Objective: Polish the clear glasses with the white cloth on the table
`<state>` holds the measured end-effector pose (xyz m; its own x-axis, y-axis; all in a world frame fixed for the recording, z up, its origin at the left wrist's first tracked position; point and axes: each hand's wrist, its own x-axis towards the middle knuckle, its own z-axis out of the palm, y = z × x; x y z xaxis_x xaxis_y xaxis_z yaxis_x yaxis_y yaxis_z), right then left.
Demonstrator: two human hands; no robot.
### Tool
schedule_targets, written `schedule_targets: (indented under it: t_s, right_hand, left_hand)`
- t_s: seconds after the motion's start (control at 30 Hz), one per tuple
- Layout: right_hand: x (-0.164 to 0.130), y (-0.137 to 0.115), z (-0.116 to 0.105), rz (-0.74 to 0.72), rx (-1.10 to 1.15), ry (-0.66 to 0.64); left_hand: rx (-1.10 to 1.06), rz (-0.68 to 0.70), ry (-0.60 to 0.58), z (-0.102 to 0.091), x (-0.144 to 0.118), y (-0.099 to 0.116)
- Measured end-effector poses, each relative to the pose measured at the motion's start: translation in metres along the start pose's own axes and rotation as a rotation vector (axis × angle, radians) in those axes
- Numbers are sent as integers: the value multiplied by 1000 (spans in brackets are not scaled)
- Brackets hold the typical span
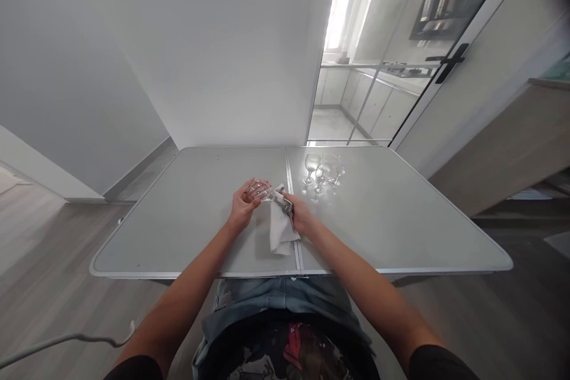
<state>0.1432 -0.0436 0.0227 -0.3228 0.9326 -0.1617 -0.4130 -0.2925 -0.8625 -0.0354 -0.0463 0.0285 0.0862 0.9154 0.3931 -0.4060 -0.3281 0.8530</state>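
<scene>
My left hand is closed around the bowl of a clear wine glass, which lies tipped on its side with its stem pointing right. My right hand grips a white cloth at the glass's stem and foot end. The cloth hangs down toward the table, and its folds partly hide the foot of the glass. Beyond my right hand several more stemmed glasses stand upright in a close group.
The pale folding table has a metal rim and a centre seam. A white wall rises behind it. At the back right is a glazed door with a black handle. A grey cable shows at lower left.
</scene>
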Motion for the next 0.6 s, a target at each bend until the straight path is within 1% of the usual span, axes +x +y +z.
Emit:
schedule_targets:
  t_s: [0.1, 0.2, 0.23, 0.33, 0.37, 0.4, 0.43, 0.53, 0.6]
  right_hand:
    - [0, 2, 2, -130, -32, 79]
    - [2, 4, -1, -267, -61, 186]
    - [4, 5, -4, -297, -51, 230]
    - [9, 4, -12, -379, -26, 427]
    - [11, 3, -14, -394, -18, 472]
    - [11, 2, -14, -390, -4, 478]
    - [11, 2, -13, -367, 15, 439]
    - [6, 1, -4, -245, 83, 214]
    - [3, 0, 3, -199, 110, 128]
  left_hand:
    - [15, 26, -4, -2, 1, -2]
    - [26, 39, -21, -3, 2, -1]
    - [31, 42, -17, -3, 2, 0]
    - [50, 60, 19, -3, 3, 5]
    - [54, 74, 37, -3, 4, 6]
    - [57, 91, 54, -4, 4, 7]
    - [62, 104, 68, -4, 4, 8]
    - [79, 112, 74, -2, 4, 7]
    - [88, 103, 67, 0, 3, 6]
